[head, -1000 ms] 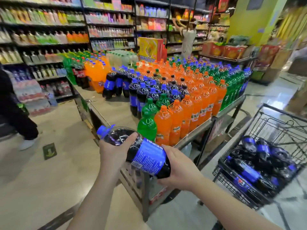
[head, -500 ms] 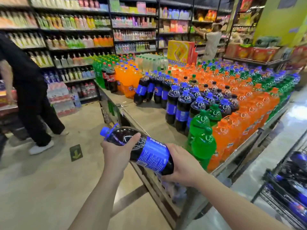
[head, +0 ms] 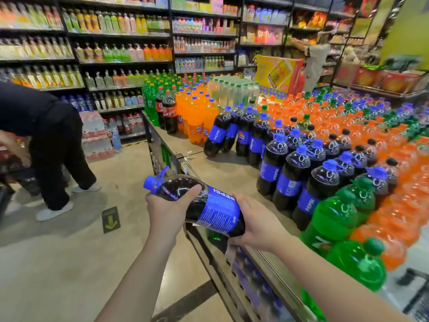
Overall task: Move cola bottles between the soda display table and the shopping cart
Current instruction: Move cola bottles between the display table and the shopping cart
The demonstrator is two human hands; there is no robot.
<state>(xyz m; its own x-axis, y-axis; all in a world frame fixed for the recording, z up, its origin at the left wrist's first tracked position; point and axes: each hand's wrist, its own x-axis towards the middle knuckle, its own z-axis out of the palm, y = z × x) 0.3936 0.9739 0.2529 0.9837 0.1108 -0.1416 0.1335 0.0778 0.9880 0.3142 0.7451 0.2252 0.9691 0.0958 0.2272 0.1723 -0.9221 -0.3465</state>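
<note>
A large cola bottle point(head: 209, 205) with a blue cap and blue label lies tilted on its side in both my hands, cap pointing up and left, over the near corner of the soda display table point(head: 222, 173). My left hand point(head: 169, 208) grips its shoulder near the neck. My right hand point(head: 257, 221) cups its base from below. Several more cola bottles point(head: 285, 177) stand upright in rows on the table, beside a bare patch of tabletop. The shopping cart is out of view except a dark wire corner at the bottom right point(head: 417, 305).
Green bottles point(head: 334, 219) and orange bottles point(head: 394, 187) crowd the table's right side. A person in black point(head: 53, 145) bends over on the floor to the left. Drink shelves point(head: 111, 54) line the back wall. A yellow arrow sticker point(head: 111, 220) marks the floor.
The view has swung left and closer to the table, and the cart has slid out of sight to the right. The bottle stays held in both hands, now over the table's corner.
</note>
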